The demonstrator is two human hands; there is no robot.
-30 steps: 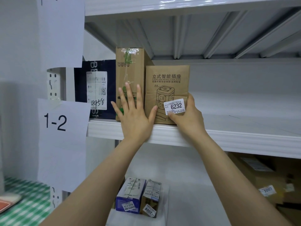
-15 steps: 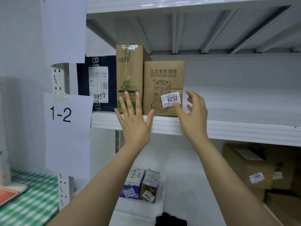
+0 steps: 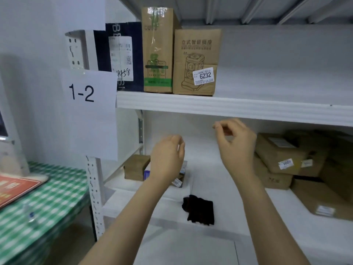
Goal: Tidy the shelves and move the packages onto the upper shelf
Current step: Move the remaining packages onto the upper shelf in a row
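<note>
Left hand (image 3: 167, 157) and right hand (image 3: 236, 146) hang loosely curled and empty, just below the upper shelf (image 3: 229, 107). Above them on that shelf the 6232 box (image 3: 196, 54), a tall kraft box (image 3: 157, 44) and a dark blue box (image 3: 137, 54) stand side by side. On the lower shelf (image 3: 227, 188), the left hand hides most of the small packages (image 3: 179, 181). The stacked cartons (image 3: 286, 150) at right are blurred.

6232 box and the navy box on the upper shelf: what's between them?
A tall brown box with green print stands upright between the 6232 box and the navy box on the upper shelf, as the head view shows.
</note>
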